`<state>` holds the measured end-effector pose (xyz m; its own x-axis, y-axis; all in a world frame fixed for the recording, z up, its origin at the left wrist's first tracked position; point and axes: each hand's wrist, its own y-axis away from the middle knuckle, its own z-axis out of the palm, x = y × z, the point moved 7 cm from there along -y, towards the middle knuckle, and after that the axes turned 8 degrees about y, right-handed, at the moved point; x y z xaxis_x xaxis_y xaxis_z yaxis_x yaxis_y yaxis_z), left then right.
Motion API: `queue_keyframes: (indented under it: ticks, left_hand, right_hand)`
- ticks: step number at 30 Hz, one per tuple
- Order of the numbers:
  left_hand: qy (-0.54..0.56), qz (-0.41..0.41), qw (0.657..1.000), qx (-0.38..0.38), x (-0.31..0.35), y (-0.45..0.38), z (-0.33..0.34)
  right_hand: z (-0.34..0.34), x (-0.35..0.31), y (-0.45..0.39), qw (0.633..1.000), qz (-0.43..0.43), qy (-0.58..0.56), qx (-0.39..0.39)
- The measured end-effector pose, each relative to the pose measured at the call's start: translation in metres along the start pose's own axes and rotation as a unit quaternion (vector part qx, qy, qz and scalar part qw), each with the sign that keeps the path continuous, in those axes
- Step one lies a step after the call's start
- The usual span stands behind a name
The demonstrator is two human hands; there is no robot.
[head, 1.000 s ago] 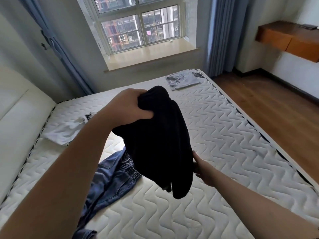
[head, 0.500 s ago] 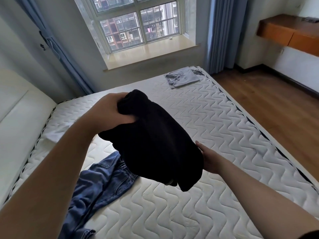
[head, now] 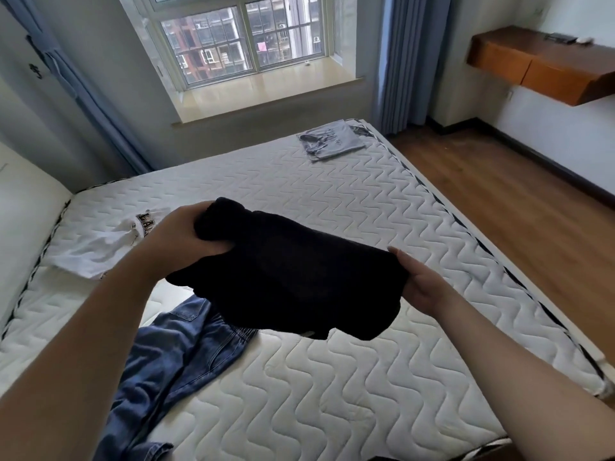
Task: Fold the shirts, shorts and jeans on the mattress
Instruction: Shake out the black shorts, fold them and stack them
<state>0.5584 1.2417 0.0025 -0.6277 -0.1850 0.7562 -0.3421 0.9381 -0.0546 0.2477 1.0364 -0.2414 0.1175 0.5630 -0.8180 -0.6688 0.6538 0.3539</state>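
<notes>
My left hand [head: 186, 241] clamps one end of the black garment [head: 293, 277]; right hand [head: 421, 284] grips the other, above the mattress [head: 332, 201]. Risk: loose lower edge sags, spoiling the fold.

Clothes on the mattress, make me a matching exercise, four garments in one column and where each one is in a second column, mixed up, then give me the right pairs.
Column one:
1. black garment
2. jeans
3. white shirt
4. grey garment

Column two:
A. folded at the far corner of the mattress, near the window
B. lying unfolded on the near left part of the mattress
C. held in the air by the left hand and right hand
D. lying on the left side, near the white headboard

Pairs: 1-C, 2-B, 3-D, 4-A
</notes>
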Motion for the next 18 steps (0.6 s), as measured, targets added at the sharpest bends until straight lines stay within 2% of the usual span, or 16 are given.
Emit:
queue_keyframes:
  ticks: [3, 6, 9, 13, 15, 18]
  left_hand:
    - [0.056, -0.048, 0.997, -0.007, -0.032, -0.001, 0.009]
    - [0.101, -0.065, 0.993, -0.024, -0.061, -0.004, 0.027]
    - [0.128, -0.081, 0.987, -0.053, -0.088, -0.007, 0.054]
    - [0.173, -0.119, 0.974, -0.090, -0.119, -0.006, 0.099]
    - [0.203, -0.140, 0.963, -0.109, -0.132, -0.002, 0.125]
    - [0.233, -0.175, 0.948, -0.126, -0.150, 0.006, 0.171]
  right_hand:
    - [-0.023, -0.012, 0.012, 0.998, -0.022, 0.051, 0.033]
    - [-0.040, -0.025, 0.030, 0.986, -0.037, 0.155, 0.054]
    - [-0.055, -0.036, 0.050, 0.948, -0.041, 0.299, 0.099]
    - [-0.077, -0.045, 0.083, 0.890, -0.045, 0.425, 0.157]
    - [-0.090, -0.049, 0.101, 0.871, -0.054, 0.449, 0.194]
    - [-0.115, -0.048, 0.123, 0.860, -0.055, 0.452, 0.233]
